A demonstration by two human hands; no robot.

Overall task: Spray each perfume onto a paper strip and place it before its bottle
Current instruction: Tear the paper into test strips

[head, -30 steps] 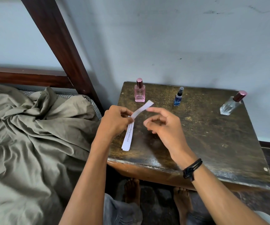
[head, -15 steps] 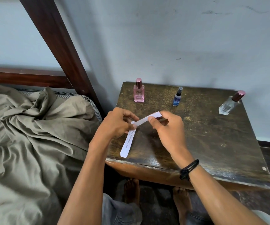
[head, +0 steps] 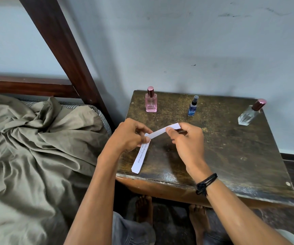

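Note:
Three perfume bottles stand along the back of a dark wooden table (head: 231, 156): a pink bottle (head: 150, 103) at the left, a small blue bottle (head: 192, 107) in the middle, a clear bottle (head: 248, 114) with a maroon cap at the right. Over the table's left front, my left hand (head: 128, 137) pinches white paper strips (head: 141, 157) with printed text that hang down. My right hand (head: 186, 140) pinches the far end of one white strip (head: 162, 132), which stretches between both hands.
A bed with a crumpled olive sheet (head: 36, 147) lies to the left. A dark wooden bedpost (head: 66, 50) leans up beside the table. The wall (head: 195, 41) is right behind the bottles. My bare feet (head: 198, 220) are under the table's front edge.
My right hand moved from open near the strip to pinching its far end. The strip now stretches between both hands. The bottles have not moved.

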